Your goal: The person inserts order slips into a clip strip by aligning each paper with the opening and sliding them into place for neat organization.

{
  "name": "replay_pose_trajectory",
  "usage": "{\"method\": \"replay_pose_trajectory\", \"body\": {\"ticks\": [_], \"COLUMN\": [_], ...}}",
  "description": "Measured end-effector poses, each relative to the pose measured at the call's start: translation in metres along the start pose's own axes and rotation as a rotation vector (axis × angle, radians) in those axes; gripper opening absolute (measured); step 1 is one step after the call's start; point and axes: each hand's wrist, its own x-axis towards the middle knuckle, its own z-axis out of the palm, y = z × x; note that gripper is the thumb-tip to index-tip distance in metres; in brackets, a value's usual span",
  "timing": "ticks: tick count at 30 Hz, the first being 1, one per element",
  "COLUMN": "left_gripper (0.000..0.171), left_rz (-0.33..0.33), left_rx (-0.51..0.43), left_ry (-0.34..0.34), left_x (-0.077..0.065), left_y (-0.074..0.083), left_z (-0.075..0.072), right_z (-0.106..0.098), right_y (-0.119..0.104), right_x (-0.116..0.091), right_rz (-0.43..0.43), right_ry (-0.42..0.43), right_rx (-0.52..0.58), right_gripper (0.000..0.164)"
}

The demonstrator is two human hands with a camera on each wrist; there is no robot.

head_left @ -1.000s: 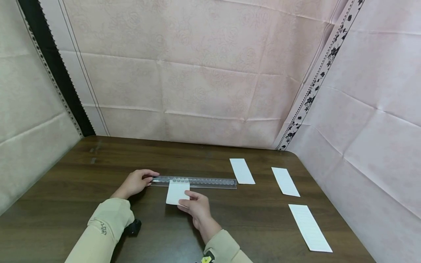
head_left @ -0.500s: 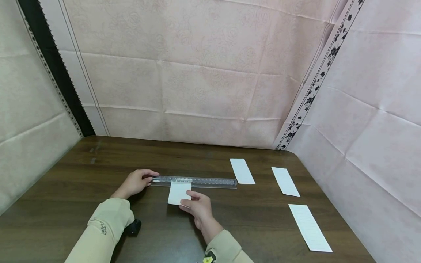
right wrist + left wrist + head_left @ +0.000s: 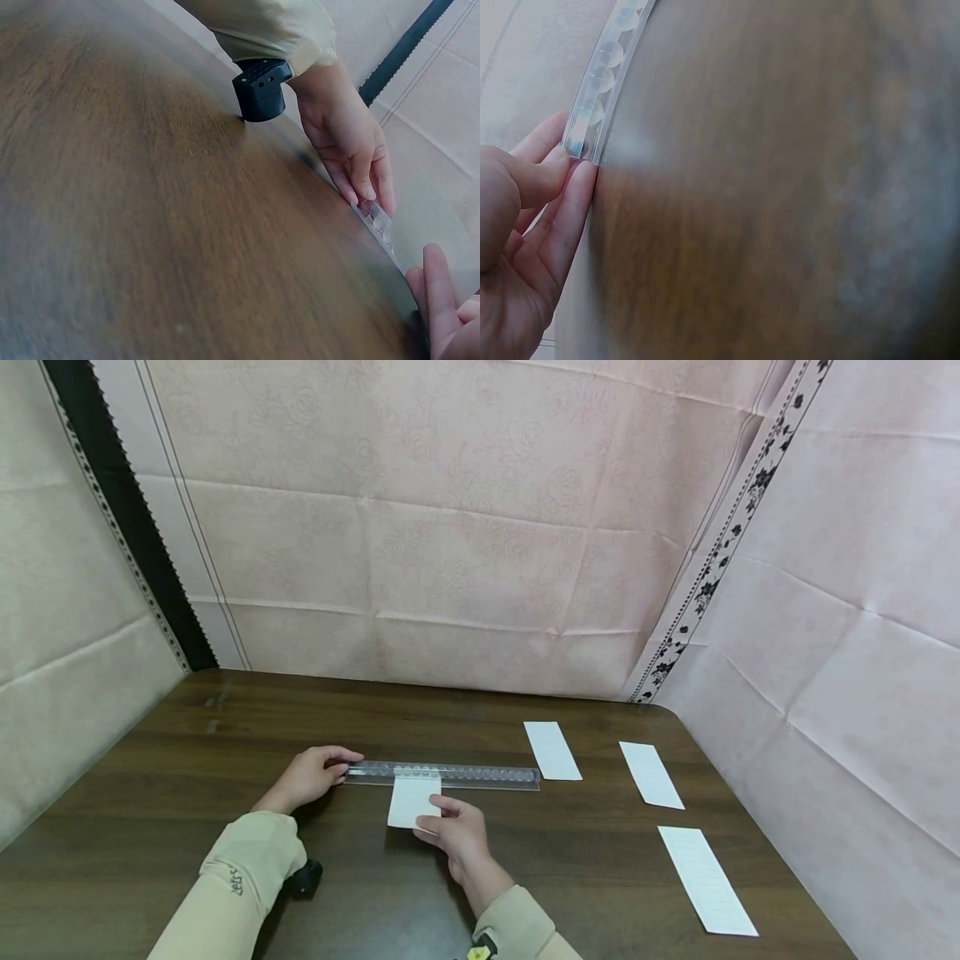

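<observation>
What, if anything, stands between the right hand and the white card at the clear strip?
Nothing visible: the right hand already pinches the white card by its near right side. The clear strip, pinched by the left hand, meets only the card's far end.

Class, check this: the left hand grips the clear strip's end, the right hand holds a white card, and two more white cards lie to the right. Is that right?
The count is wrong: three more white cards lie to the right, as the head view shows. The rest stands.
</observation>
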Motion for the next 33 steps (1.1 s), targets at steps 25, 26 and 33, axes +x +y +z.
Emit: {"method": "replay_pose_trajectory", "body": {"ticks": [25, 26, 33], "left_gripper": [0.026, 0.026, 0.026], "left_rz": [0.0, 0.001, 0.009], "left_rx": [-0.009, -0.009, -0.008], "left_ry": [0.004, 0.005, 0.004], "left_x": [-0.003, -0.003, -0.002], "left_y": [0.002, 0.002, 0.002], "left_z": [0.001, 0.001, 0.0], "right_z": [-0.009, -0.009, -0.011], "right_y": [-0.002, -0.001, -0.002], "right_x": [-0.001, -0.001, -0.001], "right_rz": [-0.009, -0.011, -0.013], "right_ry": [0.018, 0.019, 0.019], "right_rx": [-0.011, -0.011, -0.006], "right_gripper": [0.04, 0.04, 0.041]}}
